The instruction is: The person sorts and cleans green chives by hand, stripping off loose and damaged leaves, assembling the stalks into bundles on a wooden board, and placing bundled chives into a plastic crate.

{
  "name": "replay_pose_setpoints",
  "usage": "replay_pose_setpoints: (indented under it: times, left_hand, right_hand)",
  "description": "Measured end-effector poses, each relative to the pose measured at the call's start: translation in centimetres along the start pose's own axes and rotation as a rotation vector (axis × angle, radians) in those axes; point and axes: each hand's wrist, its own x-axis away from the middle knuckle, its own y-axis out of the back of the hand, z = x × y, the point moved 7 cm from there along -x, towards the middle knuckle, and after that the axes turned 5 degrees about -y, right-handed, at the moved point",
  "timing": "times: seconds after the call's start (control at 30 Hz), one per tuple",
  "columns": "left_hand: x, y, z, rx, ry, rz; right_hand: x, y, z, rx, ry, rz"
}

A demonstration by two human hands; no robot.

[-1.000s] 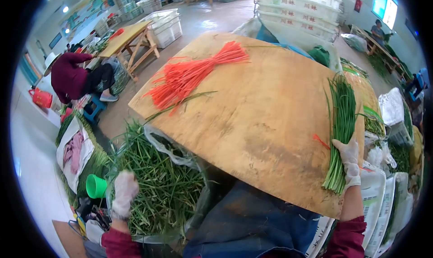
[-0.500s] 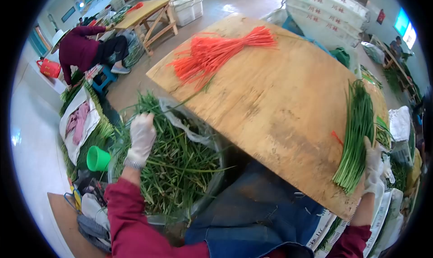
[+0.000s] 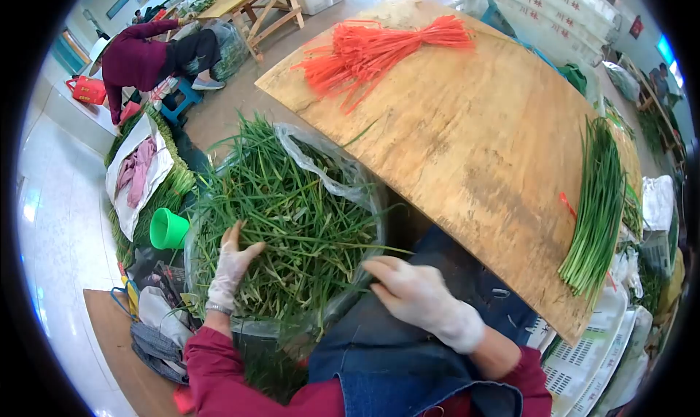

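My left hand (image 3: 232, 267), in a white glove with bare fingertips, rests over the heap of loose green chive leaves (image 3: 292, 191) in a plastic-lined tub. Its thumb and fingers are apart, and nothing is gripped. At the tub's right rim, above my apron, is my right hand (image 3: 415, 293), also gloved. Its fingers are curled inward, and thin stalks pass close to them; what they hold, if anything, cannot be made out. A neat bundle of chives (image 3: 596, 209) lies along the right side of the wooden tabletop (image 3: 452, 132), apart from both hands.
Red ties (image 3: 379, 48) are spread on the tabletop's far part. A green cup (image 3: 168, 229) stands left of the tub. Beyond it, a person (image 3: 138, 63) bends beside a blue stool (image 3: 179, 102). White crates (image 3: 554, 16) are stacked behind the table.
My right hand has left the chive bundle and come across to the tub's right rim. My left hand has moved down over the heap, and its fingers have spread. The view has shifted.
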Motion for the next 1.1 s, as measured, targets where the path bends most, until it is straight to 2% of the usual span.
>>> replay_pose_setpoints:
  times: [0.03, 0.13, 0.23, 0.33, 0.4, 0.47, 0.53, 0.6, 0.63, 0.73, 0.8, 0.83, 0.87, 0.93, 1.0, 1.03, 1.1]
  left_hand:
    - [-0.5, -1.0, -0.2, -0.128, -0.042, 0.018]
    - [-0.4, -2.7, -2.8, -0.312, -0.083, 0.060]
    - [1.1, -4.8, -6.0, -0.364, -0.189, 0.172]
    - [1.8, -6.3, -7.0, -0.439, -0.210, 0.236]
    - [-0.1, -4.5, -5.6, -0.232, -0.164, 0.060]
    - [-2.2, -2.7, -3.5, -0.210, -0.183, -0.020]
    - [-3.6, -3.8, -1.6, -0.162, -0.069, 0.176]
    - [-2.5, -5.6, -3.0, -0.373, -0.045, 0.356]
    - [-1.3, -6.5, -4.3, -0.445, -0.059, 0.470]
    - [1.5, -8.8, -6.5, -0.608, -0.170, 0.626]
    - [2.6, -10.6, -7.5, -0.638, -0.154, 0.770]
    - [3.2, -11.8, -7.5, -0.696, -0.221, 0.749]
    - [4.1, -13.1, -7.7, -0.724, -0.398, 0.677]
    - [5.0, -16.8, -8.1, -0.920, -0.486, 0.608]
    - [4.8, -21.5, -5.7, -1.079, -0.555, 0.311]
    - [3.8, -21.7, -6.8, -0.941, -0.380, 0.387]
    - [1.3, -23.4, -4.3, -0.436, -0.120, 0.459]
  right_hand:
    - [-1.2, -3.4, -0.8, 0.023, 0.058, 0.077]
    - [-2.2, -10.5, -4.3, 0.320, -0.011, 0.418]
    - [-1.5, -11.5, -5.0, 0.397, -0.046, 0.595]
    - [-1.2, -12.1, -4.4, 0.354, 0.018, 0.576]
    - [-1.1, -12.4, -3.9, 0.369, 0.024, 0.514]
    - [-0.9, -13.4, -4.1, 0.410, 0.022, 0.495]
    - [-0.9, -13.1, -4.5, 0.302, -0.025, 0.457]
    - [-0.8, -12.3, -5.0, 0.198, -0.032, 0.374]
    - [-0.4, -11.8, -5.2, 0.149, -0.019, 0.316]
    - [0.0, -11.3, -5.2, 0.091, 0.008, 0.188]
    - [0.0, -11.1, -5.1, 0.055, 0.012, 0.153]
    - [0.0, -11.2, -5.3, 0.056, 0.022, 0.138]
    - [0.0, -11.4, -5.3, 0.041, 0.026, 0.131]
    - [-0.3, -11.6, -5.3, 0.006, 0.037, 0.114]
    - [-0.5, -12.1, -5.5, -0.014, 0.041, 0.139]
    - [-0.5, -12.7, -5.7, -0.049, 0.045, 0.131]
    - [-0.6, -13.3, -6.0, -0.119, 0.055, 0.108]
